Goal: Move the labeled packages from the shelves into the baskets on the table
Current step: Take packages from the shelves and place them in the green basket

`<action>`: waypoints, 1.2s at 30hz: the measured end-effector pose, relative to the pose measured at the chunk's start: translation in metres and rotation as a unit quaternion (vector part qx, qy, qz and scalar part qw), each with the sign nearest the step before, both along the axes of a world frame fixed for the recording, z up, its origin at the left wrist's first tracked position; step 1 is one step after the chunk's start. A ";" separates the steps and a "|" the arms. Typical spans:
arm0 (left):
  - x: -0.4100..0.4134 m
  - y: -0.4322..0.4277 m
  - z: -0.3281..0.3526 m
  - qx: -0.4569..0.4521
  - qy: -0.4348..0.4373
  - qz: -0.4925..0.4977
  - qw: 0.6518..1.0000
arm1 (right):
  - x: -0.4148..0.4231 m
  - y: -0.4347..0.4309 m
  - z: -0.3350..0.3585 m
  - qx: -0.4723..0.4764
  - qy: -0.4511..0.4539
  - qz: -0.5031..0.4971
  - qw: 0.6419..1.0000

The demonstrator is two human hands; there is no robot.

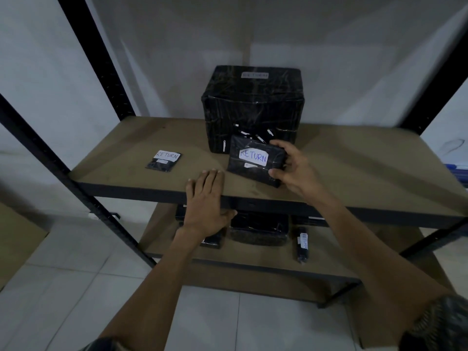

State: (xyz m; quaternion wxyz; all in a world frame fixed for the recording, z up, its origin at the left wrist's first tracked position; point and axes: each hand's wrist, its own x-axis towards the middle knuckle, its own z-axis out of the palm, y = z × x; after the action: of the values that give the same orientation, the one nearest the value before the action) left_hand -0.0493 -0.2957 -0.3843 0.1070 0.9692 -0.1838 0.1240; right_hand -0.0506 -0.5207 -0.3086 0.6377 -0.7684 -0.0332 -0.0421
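A flat rectangular package, wrapped in glossy black plastic and marked with a white label reading "RETURN" in blue, is gripped at its right end by the right hand, with the thumb at the near corner and the fingers curled over the far edge. The package is tilted up at the front of the upper shelf, just in front of a large box. The right arm is stretched forward from the lower right, with a patterned sleeve seen at the shoulder.

The left hand is laid flat and open, palm down, over the front edge of the upper shelf, with the fingers together on the board and the thumb hooked under the dark metal rim. Nothing is held by it.

The large box is wrapped in crinkled black film crossed with tape and bears a small white label on top. A small flat black packet, also labelled "RETURN", is lying well to the left on the matte brown board. More black-wrapped parcels are seen on the lower shelf, among them a narrow labelled one. The shelves are carried by black perforated metal posts.
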 end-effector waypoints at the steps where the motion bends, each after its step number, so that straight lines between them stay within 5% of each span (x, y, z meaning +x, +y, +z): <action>1: -0.001 0.000 0.001 0.000 -0.002 -0.002 1.000 | -0.002 0.001 0.001 0.002 -0.001 -0.009 1.000; 14: -0.074 -0.015 0.005 -0.046 0.014 0.041 0.998 | -0.098 -0.048 0.001 0.116 0.004 0.006 0.993; 36: -0.381 -0.188 -0.012 -0.052 0.066 -0.069 0.994 | -0.448 -0.233 -0.039 0.183 -0.001 -0.069 0.981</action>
State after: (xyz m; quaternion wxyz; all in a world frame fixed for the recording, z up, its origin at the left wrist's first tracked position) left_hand -0.4304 -0.4835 -0.3962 0.1778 0.9534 -0.2360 0.0613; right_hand -0.4983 -0.7537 -0.3481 0.7631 -0.6390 0.0274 -0.0926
